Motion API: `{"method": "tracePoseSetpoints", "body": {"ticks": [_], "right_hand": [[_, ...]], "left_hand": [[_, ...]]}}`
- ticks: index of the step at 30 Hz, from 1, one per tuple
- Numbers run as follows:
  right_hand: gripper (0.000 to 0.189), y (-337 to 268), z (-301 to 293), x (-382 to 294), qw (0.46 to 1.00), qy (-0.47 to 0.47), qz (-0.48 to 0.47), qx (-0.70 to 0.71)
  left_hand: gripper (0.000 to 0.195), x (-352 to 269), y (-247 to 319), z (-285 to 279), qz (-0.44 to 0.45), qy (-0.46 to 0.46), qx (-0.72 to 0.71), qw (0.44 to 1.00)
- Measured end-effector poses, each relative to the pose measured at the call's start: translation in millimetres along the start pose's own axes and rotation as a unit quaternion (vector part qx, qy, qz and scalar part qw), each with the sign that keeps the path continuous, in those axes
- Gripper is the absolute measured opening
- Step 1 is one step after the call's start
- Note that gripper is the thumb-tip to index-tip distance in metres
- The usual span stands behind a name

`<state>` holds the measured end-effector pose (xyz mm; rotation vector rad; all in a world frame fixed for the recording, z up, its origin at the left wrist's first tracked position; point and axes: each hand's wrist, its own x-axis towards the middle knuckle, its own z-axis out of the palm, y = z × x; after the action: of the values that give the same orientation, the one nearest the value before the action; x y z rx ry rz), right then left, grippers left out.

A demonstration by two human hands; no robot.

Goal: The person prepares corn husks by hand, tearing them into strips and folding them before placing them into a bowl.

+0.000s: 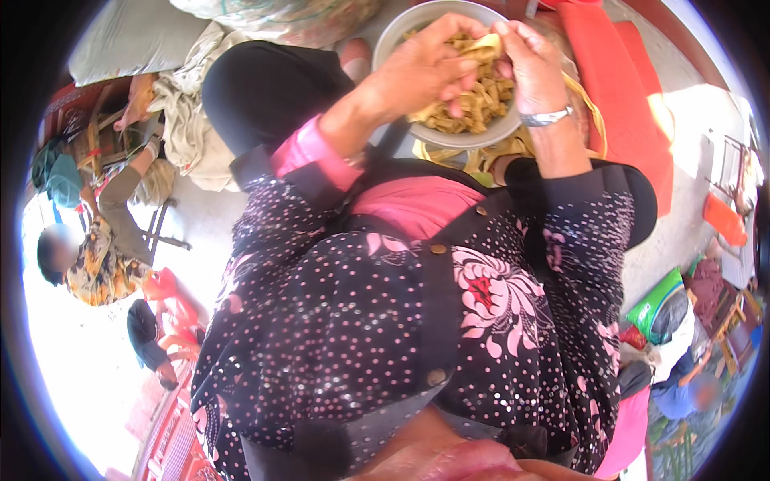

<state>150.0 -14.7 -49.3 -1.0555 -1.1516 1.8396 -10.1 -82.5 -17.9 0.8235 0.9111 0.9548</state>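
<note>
A round, pale bowl [463, 139] filled with short, curled yellow-brown pieces [472, 114] stands in front of me, between my knees. Over it, my left hand [415, 69] and my right hand [532, 63] meet at a folded yellow strip [488, 45]. Fingers of both hands pinch this strip, whose material I cannot tell. A silvery watch [546, 117] is on my right wrist. Longer yellowish strips [442, 155] lie beneath the near rim of the bowl, and a thin yellow band [592, 111] curves down beside my right forearm.
Red cloth or sheeting [631, 114] lies to the right of the bowl. A large filled translucent bag [289, 21] and crumpled beige cloth [195, 114] are at the upper left. One person [99, 258] sits at the far left; another [683, 391] is at the lower right, near a green bag [659, 306].
</note>
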Motion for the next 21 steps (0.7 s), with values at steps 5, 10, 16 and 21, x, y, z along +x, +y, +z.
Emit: {"method": "tracePoseSetpoints", "body": {"ticks": [5, 10, 16, 21], "right_hand": [[0.016, -5, -1, -10, 0.995, 0.050, -0.038, 0.080], [0.018, 5, -6, -28, 0.985, 0.082, -0.067, 0.139], [0.034, -6, -7, -46, 0.995, -0.026, -0.007, 0.098], [0.036, -4, 14, -68, 0.994, -0.057, 0.048, 0.081]], "left_hand": [[0.034, -19, 7, 7, -0.006, -0.023, 0.042, 0.999], [0.035, -29, 6, 14, -0.019, -0.052, 0.048, 0.997], [0.034, -33, 8, 15, -0.035, -0.022, -0.039, 0.998], [0.035, -30, 14, 25, -0.043, -0.013, 0.039, 0.998]]}}
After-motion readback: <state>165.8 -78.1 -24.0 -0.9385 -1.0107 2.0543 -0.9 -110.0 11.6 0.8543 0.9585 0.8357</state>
